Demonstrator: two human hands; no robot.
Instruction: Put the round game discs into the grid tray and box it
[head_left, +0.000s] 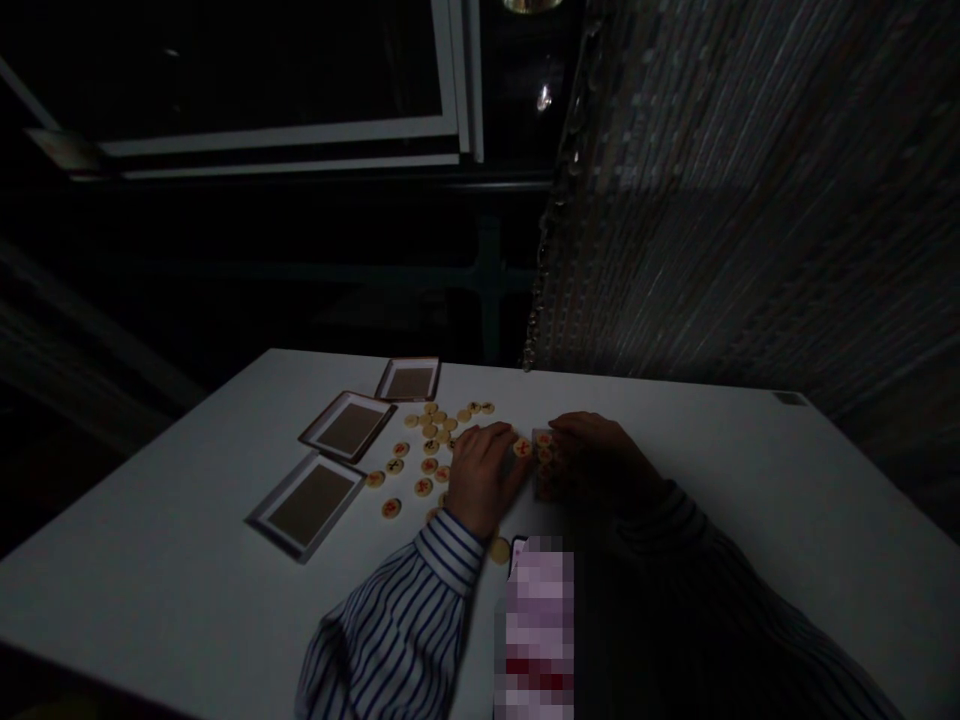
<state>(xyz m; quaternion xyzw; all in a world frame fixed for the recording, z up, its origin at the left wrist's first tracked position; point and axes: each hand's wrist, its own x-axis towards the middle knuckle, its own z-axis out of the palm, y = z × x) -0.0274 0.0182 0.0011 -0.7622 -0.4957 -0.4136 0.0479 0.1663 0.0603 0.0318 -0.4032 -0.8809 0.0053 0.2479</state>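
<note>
Between the thumb and fingertips of my left hand [480, 475] is a round Chinese chess piece [522, 447] with a red character. Just right of it stands a small box [537, 488] with red-marked pieces inside. My right hand [604, 450] is closed around the right side of that box, in deep shadow, and hides part of it. Loose chess pieces [424, 487], marked in red or black or showing a plain face, lie scattered on the table left of my left hand, and some are partly covered by it.
Three shallow trays or lids, a near one [310, 505], a middle one [349, 427] and a far one [409, 380], lie along the left of the white table [172, 530]. A phone [536, 620], its screen blurred, lies at the front. A strand curtain [712, 200] hangs beyond the right side.
</note>
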